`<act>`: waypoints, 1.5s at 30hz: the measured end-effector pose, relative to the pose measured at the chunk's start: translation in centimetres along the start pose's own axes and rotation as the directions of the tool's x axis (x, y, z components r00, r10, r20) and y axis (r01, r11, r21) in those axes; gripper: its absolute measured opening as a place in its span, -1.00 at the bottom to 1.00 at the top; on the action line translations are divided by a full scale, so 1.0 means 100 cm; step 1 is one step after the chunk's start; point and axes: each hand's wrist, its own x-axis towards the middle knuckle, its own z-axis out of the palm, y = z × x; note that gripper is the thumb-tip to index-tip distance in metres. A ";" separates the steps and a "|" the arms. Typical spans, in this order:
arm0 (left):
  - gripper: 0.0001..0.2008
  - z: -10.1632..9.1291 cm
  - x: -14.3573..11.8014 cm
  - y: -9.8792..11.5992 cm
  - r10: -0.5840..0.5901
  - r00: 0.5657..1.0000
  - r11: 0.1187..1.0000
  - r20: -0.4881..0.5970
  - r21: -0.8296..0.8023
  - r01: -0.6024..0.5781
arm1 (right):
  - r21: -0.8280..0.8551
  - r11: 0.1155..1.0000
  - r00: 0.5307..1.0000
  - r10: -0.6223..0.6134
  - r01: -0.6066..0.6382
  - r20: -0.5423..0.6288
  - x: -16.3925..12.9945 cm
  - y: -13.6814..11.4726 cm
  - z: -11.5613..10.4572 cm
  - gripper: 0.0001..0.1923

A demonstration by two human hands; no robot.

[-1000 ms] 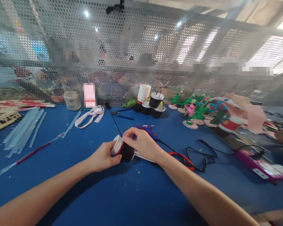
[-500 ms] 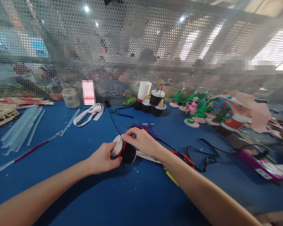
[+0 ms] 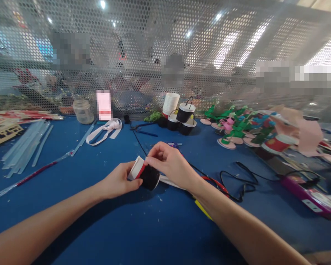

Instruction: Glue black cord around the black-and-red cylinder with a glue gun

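My left hand is closed around the white-rimmed end of a paper cup, which lies tilted on its side above the blue table. A red band shows beside the rim, and a black covering wraps the rest. At the edge between red and black, my right hand is pinched shut against the cup. A thin black cord runs from the back of the table to those fingertips, and it appears pinched there. Behind my right hand, a blue glue gun is mostly hidden.
Black-covered cups with handles and stacked white cups stand at the back. Pliers, white ribbon and translucent sticks lie left. Green-and-pink craft pieces, a black cable and a purple power strip lie right.
My right hand has shifted slightly right and turned, now covering more of the glue gun. The cup has turned in my left hand, showing more of the red band.
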 end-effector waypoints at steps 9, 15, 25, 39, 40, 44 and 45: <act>-0.80 0.003 -0.001 0.002 0.010 1.000 0.996 -0.003 0.089 -0.010 | 0.020 1.000 0.996 0.011 -0.010 -0.094 0.001 0.016 -0.004 -0.91; -0.80 0.005 -0.002 0.002 0.058 0.998 0.991 0.016 0.123 -0.059 | 0.041 0.999 0.995 0.020 -0.016 -0.097 0.001 0.023 -0.001 -0.92; -0.82 0.005 -0.004 0.002 0.094 0.996 0.980 -0.007 0.175 -0.091 | -0.097 0.995 0.994 0.028 -0.038 -0.101 -0.001 0.022 0.000 -0.90; -0.84 0.001 -0.006 0.003 0.140 0.987 0.978 -0.081 0.166 -0.125 | -0.372 0.906 0.978 -0.206 0.201 0.026 -0.007 0.015 -0.001 -0.71; -0.84 0.001 -0.006 0.004 0.143 0.985 0.978 -0.093 0.166 -0.126 | -0.369 0.897 0.970 -0.234 0.242 0.069 -0.008 0.014 -0.002 -0.72; -0.79 -0.003 -0.005 0.003 0.151 0.979 0.982 -0.135 0.130 -0.134 | -0.326 0.895 0.946 -0.245 0.305 0.213 -0.010 0.012 -0.005 -0.60; -0.78 -0.004 -0.005 0.003 0.149 0.979 0.984 -0.138 0.116 -0.134 | -0.317 0.904 0.948 -0.219 0.286 0.230 -0.010 0.013 -0.005 -0.53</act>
